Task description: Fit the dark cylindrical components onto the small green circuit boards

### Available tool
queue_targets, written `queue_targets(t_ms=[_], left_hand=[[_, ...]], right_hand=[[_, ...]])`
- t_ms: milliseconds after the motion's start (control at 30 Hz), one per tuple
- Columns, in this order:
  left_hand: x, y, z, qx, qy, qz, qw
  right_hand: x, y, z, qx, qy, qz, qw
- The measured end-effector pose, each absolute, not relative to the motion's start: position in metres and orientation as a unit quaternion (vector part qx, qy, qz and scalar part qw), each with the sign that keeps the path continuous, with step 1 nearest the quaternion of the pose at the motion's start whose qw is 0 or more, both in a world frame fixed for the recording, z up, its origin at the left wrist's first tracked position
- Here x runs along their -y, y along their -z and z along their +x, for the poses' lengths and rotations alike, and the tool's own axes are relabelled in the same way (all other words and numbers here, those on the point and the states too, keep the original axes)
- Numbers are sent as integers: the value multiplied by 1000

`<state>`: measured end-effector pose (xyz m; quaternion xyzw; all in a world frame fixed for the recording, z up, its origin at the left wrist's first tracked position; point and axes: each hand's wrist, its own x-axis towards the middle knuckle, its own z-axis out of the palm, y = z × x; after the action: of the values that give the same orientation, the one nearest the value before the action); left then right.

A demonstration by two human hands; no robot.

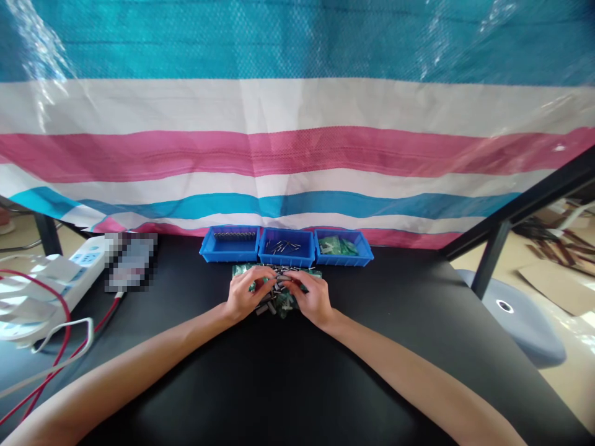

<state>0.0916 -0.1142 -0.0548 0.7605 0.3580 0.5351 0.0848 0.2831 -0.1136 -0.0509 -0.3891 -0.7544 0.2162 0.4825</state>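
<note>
My left hand (248,291) and my right hand (310,296) meet above a pile of small metal parts (264,306) and green plastic pieces (286,301) on the black table. The fingertips of both hands are pinched close together over the middle of the pile. Between them shows a small grey metal part (281,278), which both hands seem to grip; its exact kind is too small to tell. My fingers cover much of the pile.
Behind the pile stand three blue bins: the left bin (230,255) with a row of silver parts, the middle bin (286,260) with thin metal pins, the right bin (344,260) with green packets. A white power strip (88,257) and red cables (109,313) lie left. A striped sheet (297,148) hangs behind.
</note>
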Motion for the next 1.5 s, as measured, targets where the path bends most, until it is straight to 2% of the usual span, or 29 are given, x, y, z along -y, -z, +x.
queue_targets(t_ms=[167,567,733,967,1200,1500], left_hand=[[112,49,92,-367,-492,785,86],[106,48,91,-362,-484,794,65],[109,50,91,-367,-475,797,74],[114,41,92,-394,-514,755,104],[114,49,90,-420,-532,726,119],[112,49,85,-391,-519,758,49]], right_hand=[[112,54,284,755,-214,-380,490],[108,58,284,784,-181,-348,482],[109,57,284,765,-203,-360,494],[105,52,284,738,-256,-375,499],[103,52,283,737,-243,-401,487],[104,57,280,737,-216,-431,474]])
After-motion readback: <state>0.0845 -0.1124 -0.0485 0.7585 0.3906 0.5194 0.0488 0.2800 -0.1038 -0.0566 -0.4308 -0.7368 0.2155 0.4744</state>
